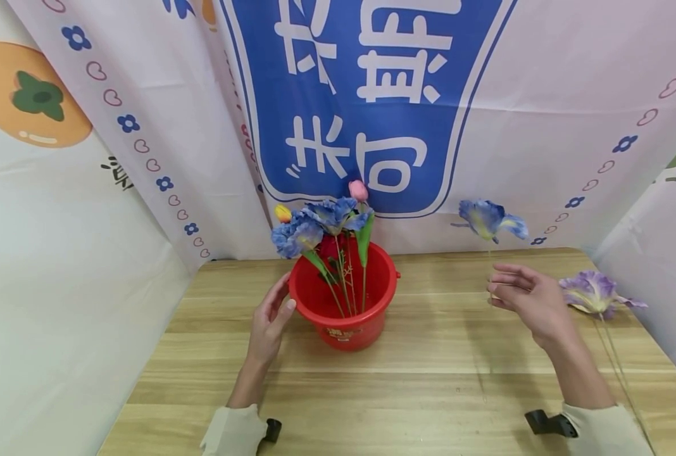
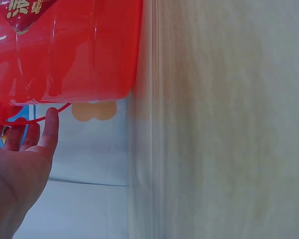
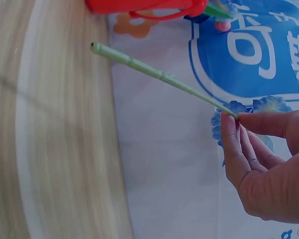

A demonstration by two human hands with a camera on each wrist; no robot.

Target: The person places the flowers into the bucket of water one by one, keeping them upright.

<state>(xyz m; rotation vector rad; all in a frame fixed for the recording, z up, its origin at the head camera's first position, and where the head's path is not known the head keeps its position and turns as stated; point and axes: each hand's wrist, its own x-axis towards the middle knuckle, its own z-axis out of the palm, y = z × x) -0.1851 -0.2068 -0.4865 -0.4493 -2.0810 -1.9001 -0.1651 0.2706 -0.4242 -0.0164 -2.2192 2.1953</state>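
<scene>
My right hand (image 1: 528, 301) pinches the thin green stem (image 3: 162, 75) of a blue artificial iris (image 1: 488, 218) between thumb and fingers. The bloom is upright above the hand, and the stem's cut end hangs free over the table. My left hand (image 1: 269, 320) rests against the left side of a red bucket (image 1: 352, 335); in the left wrist view its relaxed fingers touch the red handle (image 2: 37, 120). Inside the bucket stand blue irises (image 1: 332, 215), a pink tulip (image 1: 358, 190), a yellow tulip bud (image 1: 283, 213) and a dark red bloom (image 1: 332, 247), partly hidden.
A purple iris (image 1: 591, 292) with long stems lies at the right side of the wooden table (image 1: 418, 392). Behind the table hangs a printed white cloth (image 1: 543, 82) with a blue panel. White cloth also hangs on both sides.
</scene>
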